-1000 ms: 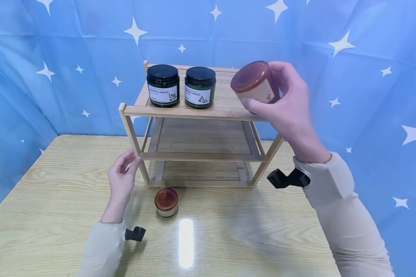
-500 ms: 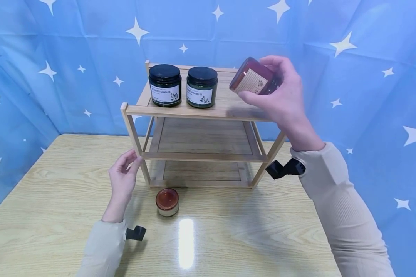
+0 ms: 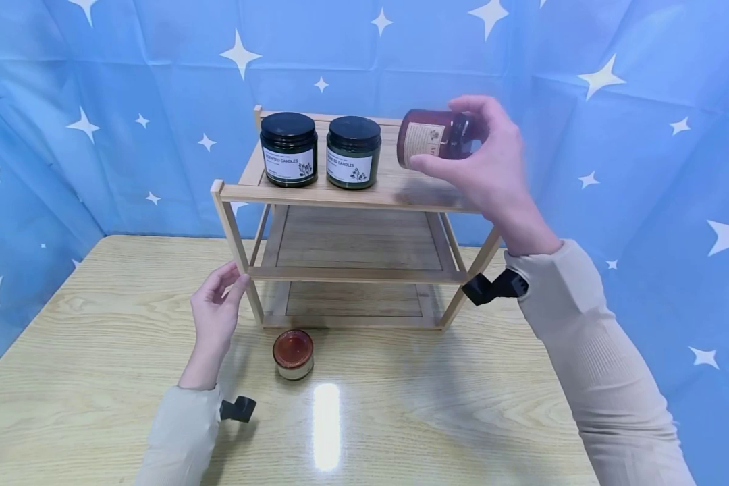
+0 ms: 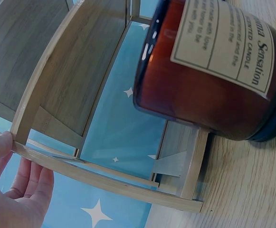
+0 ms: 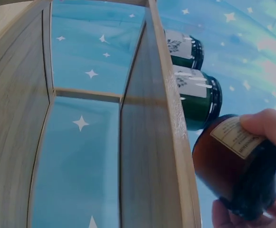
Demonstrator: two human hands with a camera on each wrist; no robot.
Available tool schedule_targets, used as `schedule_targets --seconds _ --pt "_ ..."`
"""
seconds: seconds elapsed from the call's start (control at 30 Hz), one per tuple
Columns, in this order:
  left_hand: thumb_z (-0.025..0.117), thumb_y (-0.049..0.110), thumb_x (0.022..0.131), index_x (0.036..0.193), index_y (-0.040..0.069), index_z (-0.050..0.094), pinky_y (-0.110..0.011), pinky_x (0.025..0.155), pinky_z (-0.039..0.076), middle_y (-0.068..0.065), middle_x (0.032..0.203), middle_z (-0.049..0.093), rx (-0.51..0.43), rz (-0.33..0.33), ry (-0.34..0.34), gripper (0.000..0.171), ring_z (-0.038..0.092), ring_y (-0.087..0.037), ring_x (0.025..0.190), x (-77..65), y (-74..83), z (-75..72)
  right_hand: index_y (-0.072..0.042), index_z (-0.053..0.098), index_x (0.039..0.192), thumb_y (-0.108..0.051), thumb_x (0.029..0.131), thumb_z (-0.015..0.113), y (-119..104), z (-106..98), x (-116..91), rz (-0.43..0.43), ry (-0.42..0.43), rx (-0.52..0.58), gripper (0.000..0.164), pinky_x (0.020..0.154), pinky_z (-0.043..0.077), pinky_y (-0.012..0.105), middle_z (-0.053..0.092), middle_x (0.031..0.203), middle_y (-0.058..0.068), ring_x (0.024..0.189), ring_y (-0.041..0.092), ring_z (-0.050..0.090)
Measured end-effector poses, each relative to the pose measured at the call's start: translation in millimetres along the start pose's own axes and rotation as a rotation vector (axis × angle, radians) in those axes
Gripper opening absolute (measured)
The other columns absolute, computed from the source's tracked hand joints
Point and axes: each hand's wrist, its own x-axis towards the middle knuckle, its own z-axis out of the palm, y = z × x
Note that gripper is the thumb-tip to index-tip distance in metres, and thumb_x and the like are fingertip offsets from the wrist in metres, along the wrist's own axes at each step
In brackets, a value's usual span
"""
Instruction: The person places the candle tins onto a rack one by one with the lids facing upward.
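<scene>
In the head view my right hand (image 3: pixel 501 169) grips an amber scented candle jar (image 3: pixel 424 135) near its dark lid. The jar lies on its side in the air over the right part of the wooden rack's top shelf (image 3: pixel 401 194), base toward the left. Seen from the right wrist, thumb and fingers wrap the lid end of this candle (image 5: pixel 218 154). My left hand (image 3: pixel 214 307) pinches the rack's left front post, thumb on one side and fingers on the other. Below it on the table, a second amber candle jar (image 3: pixel 293 352) stands upside down; its label reads scented candle (image 4: pixel 223 52).
Two dark green candle jars, one on the left (image 3: pixel 289 152) and one beside it (image 3: pixel 354 154), stand upright on the top shelf with black lids. A middle shelf (image 3: pixel 358 239) and a bottom shelf (image 3: pixel 352 300) lie beneath. Behind hangs a blue star-patterned curtain (image 3: pixel 158 88).
My right hand has turned the amber candle jar from base-up and tilted to lying sideways, with its label coming round to face the camera. The left hand and the other candles stay put.
</scene>
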Motion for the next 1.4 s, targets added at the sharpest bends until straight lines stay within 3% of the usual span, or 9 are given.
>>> schedule_targets --seconds 0.2,0.43,0.67,1.17,1.4 --pt "0.058 -0.01 0.091 0.112 -0.012 0.062 -0.017 0.087 0.051 0.011 0.089 0.066 0.009 -0.006 -0.003 0.022 0.062 -0.006 0.092 0.1 0.3 -0.3 -0.012 0.053 0.119 -0.018 0.064 0.091 -1.1 2.7 6.1 0.019 0.008 -0.092 0.067 0.091 0.037 0.022 0.06 0.11 -0.001 0.1 0.013 0.052" --pt "0.058 -0.011 0.09 0.111 -0.009 0.065 -0.017 0.086 0.051 0.011 0.089 0.066 -0.015 0.009 -0.005 0.022 0.062 -0.006 0.091 -0.1 -0.7 -0.8 -0.013 0.058 0.128 -0.021 0.066 0.09 -1.6 8.3 10.8 0.084 -0.074 -0.137 0.07 0.097 0.037 0.025 0.064 0.12 0.004 0.106 0.014 0.054" --pt "0.058 -0.012 0.09 0.111 -0.01 0.064 -0.017 0.087 0.051 0.011 0.089 0.066 -0.023 0.005 -0.008 0.022 0.062 -0.006 0.092 0.0 -1.1 -0.6 -0.016 0.051 0.14 -0.025 0.07 0.088 -0.8 12.5 15.3 0.147 -0.133 -0.158 0.08 0.098 0.038 0.027 0.059 0.131 0.003 0.11 0.014 0.053" --pt "0.057 -0.013 0.09 0.111 -0.009 0.065 -0.018 0.086 0.051 0.009 0.09 0.067 -0.051 0.02 -0.008 0.023 0.063 -0.007 0.091 1.2 -1.4 -0.8 -0.01 0.042 0.144 -0.032 0.074 0.085 3.0 18.0 8.7 0.094 -0.124 -0.178 0.085 0.106 0.033 0.032 0.052 0.136 0.006 0.12 0.021 0.048" --pt "0.058 -0.013 0.089 0.11 -0.007 0.066 -0.017 0.085 0.052 0.009 0.09 0.067 -0.059 0.019 -0.01 0.023 0.063 -0.006 0.09 0.8 -1.9 -0.7 -0.009 0.039 0.145 -0.019 0.075 0.085 2.6 15.6 -9.5 0.011 -0.011 -0.021 0.085 0.097 0.045 0.028 0.049 0.136 0.008 0.123 0.015 0.045"
